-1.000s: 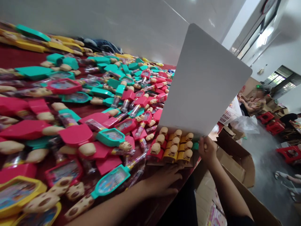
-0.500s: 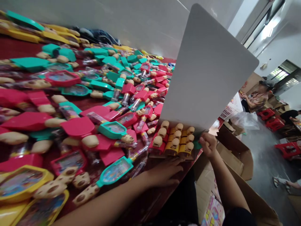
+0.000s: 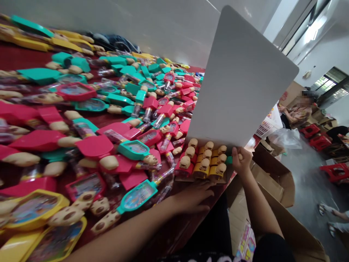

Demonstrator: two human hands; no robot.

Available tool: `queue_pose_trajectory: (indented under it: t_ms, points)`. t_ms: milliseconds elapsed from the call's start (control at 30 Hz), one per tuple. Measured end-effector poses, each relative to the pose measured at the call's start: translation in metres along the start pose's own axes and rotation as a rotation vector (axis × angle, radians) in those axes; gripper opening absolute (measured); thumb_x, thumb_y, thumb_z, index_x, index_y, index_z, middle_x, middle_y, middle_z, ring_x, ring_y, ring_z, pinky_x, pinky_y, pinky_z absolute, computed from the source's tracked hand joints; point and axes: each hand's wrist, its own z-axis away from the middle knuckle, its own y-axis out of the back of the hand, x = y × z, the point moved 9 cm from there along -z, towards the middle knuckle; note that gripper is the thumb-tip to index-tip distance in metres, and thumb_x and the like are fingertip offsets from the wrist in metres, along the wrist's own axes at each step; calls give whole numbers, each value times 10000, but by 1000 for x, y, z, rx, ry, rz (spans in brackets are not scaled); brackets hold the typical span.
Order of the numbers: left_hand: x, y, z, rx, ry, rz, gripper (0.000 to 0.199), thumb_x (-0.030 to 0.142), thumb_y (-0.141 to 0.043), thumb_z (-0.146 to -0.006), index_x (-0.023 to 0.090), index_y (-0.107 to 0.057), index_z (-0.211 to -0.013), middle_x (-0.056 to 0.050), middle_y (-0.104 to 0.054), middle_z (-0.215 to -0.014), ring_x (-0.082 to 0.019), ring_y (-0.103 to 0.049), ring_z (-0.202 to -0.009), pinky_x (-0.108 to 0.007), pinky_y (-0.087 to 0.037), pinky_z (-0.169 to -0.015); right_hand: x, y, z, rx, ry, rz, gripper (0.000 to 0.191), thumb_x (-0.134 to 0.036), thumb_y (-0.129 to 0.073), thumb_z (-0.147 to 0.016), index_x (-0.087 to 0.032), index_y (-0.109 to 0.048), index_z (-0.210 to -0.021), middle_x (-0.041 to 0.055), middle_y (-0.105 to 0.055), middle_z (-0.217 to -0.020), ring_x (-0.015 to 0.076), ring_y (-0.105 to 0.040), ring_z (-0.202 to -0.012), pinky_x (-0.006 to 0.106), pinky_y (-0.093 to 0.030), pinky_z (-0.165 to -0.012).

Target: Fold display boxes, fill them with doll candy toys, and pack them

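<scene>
At the near edge of the dark red table (image 3: pixel 16 56), a shallow cardboard tray (image 3: pixel 182 179) holds tightly packed red and yellow plastic toys (image 3: pixel 204 162), their tan knobbed heads all pointing away from the person. A white rigid board (image 3: pixel 240 80) stands tilted up from the tray's far side, its lower edge just behind those heads. The right hand (image 3: pixel 241 160) is curled closed around the board's lower right edge, holding it. The left hand (image 3: pixel 193 196) lies open and flat on the table, fingers extended, just in front of the tray, and holds nothing.

Beyond the board, loose pink, teal and yellow toys (image 3: pixel 133 150) with clear tubes and flat windowed paddles cover the table in a heap.

Below the table on the right stands an open cardboard carton (image 3: pixel 275 178), with printed boxes (image 3: pixel 247 240) inside another carton beneath the right arm. Farther off, a seated person (image 3: pixel 296 116) works near a white crate (image 3: pixel 265 127), a clear plastic bag (image 3: pixel 282 138) and red stools (image 3: pixel 334 171).
</scene>
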Motion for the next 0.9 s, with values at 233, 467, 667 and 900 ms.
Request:
queue_pose_trajectory:
  t_ms: [233, 467, 667, 900]
  points:
    - [-2, -3, 0, -25, 27, 7, 330, 271, -732, -762, 195, -646, -1072, -127, -338, -1502, -342, -331, -1370, -489, -341, -1101, -7, 2, 9, -50, 138, -102, 416, -397, -424, -897, -217, -416, -521, -3, -486, -484, 118, -443, -453, 271, -365, -483]
    - [-3, -2, 0, 38, -19, -10, 391, 289, -756, -741, 202, -646, -1107, -123, -320, -1511, -348, -316, -1378, -495, -321, -1115, -7, 21, 31, 319, 119, -31, 304, -323, -407, -916, -199, -580, -699, 90, -596, -857, 214, -583, -843, 386, -479, -744]
    - [-1, -1, -1, -12, 14, -18, 384, 291, -729, -777, 182, -632, -1132, -147, -317, -1507, -335, -297, -1390, -490, -318, -1120, 10, 20, 15, 385, -134, 61, 397, -430, -437, -912, -206, -452, -585, 75, -569, -834, 199, -566, -825, 334, -446, -734]
    - [3, -1, -1, -5, -21, -35, 393, 305, -723, -786, 172, -620, -1141, -150, -294, -1515, -319, -265, -1406, -492, -281, -1138, 18, 10, 0, 272, -214, -20, 419, -458, -446, -884, -221, -369, -547, -51, -344, -497, 114, -340, -511, 249, -301, -494]
